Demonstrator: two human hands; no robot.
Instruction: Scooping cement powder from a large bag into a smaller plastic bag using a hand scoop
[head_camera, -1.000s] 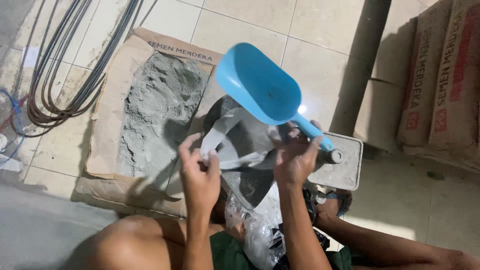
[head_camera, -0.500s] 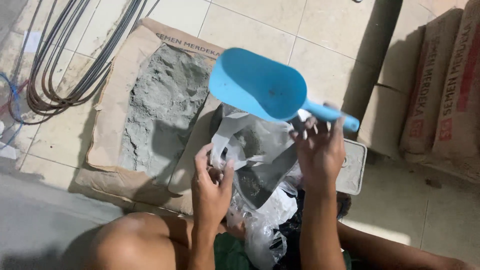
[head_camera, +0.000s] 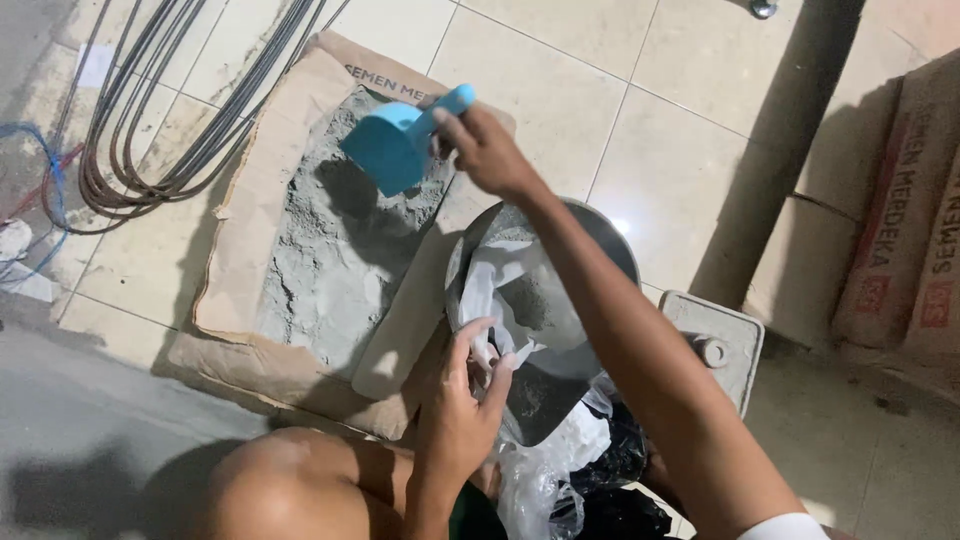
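Scoop (head_camera: 392, 150) sits in right hand (head_camera: 487, 150) grip, over cement (head_camera: 335, 255).

Dim indoor light, soft shadows, tile glare, slight blur

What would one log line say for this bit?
right hand: holds blue scoop over grey powder | left hand: holds clear bag open

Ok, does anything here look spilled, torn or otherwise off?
The paper cement sack lies torn open flat on the tile floor, its grey powder heaped loose and exposed. The right hand holds a blue scoop over it; the left hand grips a plastic bag.
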